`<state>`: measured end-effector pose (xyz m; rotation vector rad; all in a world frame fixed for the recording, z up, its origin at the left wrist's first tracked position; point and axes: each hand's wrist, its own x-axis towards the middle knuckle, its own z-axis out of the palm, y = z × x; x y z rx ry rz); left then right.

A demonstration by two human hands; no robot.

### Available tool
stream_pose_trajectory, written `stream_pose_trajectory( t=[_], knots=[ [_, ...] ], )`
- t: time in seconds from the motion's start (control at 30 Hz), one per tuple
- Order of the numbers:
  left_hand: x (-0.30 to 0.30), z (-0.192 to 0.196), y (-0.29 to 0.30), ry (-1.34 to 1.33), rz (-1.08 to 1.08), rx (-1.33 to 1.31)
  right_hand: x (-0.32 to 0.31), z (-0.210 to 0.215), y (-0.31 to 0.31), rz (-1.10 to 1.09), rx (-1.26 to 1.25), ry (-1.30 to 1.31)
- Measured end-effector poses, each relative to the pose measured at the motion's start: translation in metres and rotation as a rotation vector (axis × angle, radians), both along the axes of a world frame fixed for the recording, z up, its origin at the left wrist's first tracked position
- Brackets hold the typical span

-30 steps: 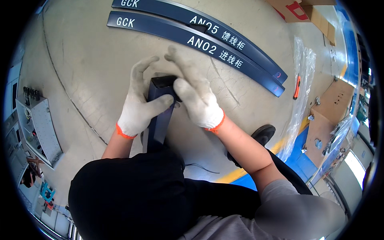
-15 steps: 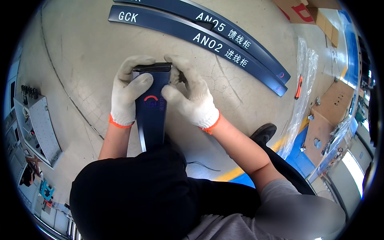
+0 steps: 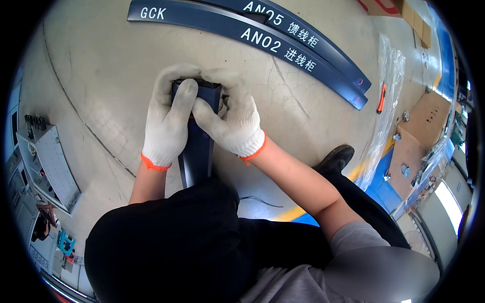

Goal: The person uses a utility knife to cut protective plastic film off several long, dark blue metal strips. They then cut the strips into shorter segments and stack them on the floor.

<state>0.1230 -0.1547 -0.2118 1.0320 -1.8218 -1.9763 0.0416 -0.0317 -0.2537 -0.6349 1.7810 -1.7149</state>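
Observation:
Between my knees stands a long dark-blue panel (image 3: 198, 157), its far end gripped in both gloved hands. My left hand (image 3: 165, 116) wraps the left edge, the thumb lying on the panel's face and the fingers curled over the end. On the other side, my right hand (image 3: 231, 113) has its fingers bent over the end corner, with the thumb pressed on the face close to the left thumb. Both gloves are white knit with greyish fingers and orange cuffs. The fingertips behind the end are hidden, and my lap covers the panel's near part.
Ahead on the floor lie two similar curved-looking dark-blue panels, a nearer one (image 3: 202, 26) and a farther one (image 3: 339, 56). To the right are clear plastic film (image 3: 393, 76), an orange-and-black utility knife (image 3: 381, 99) and cardboard (image 3: 429, 113). A grey metal cabinet (image 3: 55, 164) stands left.
Both hands have closed in on the panel's end. My right hand has shifted left, its thumb now over the face, covering most of the red mark. The view has shifted slightly.

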Motion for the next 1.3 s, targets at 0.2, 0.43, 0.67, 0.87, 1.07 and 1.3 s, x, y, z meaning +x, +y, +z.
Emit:
stream_pose_trajectory(
  t=[0.2,0.43,0.67,0.87,1.07,1.3],
  knots=[
    [-0.007,0.005,-0.002,-0.078,0.011,-0.054,0.006,-0.008,-0.003,-0.058,-0.095,0.023],
    [-0.006,0.005,-0.006,-0.114,0.011,0.029,0.01,-0.002,-0.005,-0.064,-0.112,-0.01],
    [-0.007,-0.022,-0.02,-0.114,-0.028,-0.18,0.01,0.01,-0.008,-0.015,0.014,-0.199],
    [0.001,-0.04,-0.005,-0.143,0.13,0.042,-0.01,0.004,-0.008,0.034,0.194,-0.047],
    [0.044,-0.043,0.046,-0.34,-0.038,0.133,-0.027,-0.01,-0.015,-0.193,0.271,0.03],
    [0.066,-0.03,0.067,-0.477,-0.143,-0.121,-0.039,-0.015,-0.016,-0.106,0.152,0.135]
  ],
)
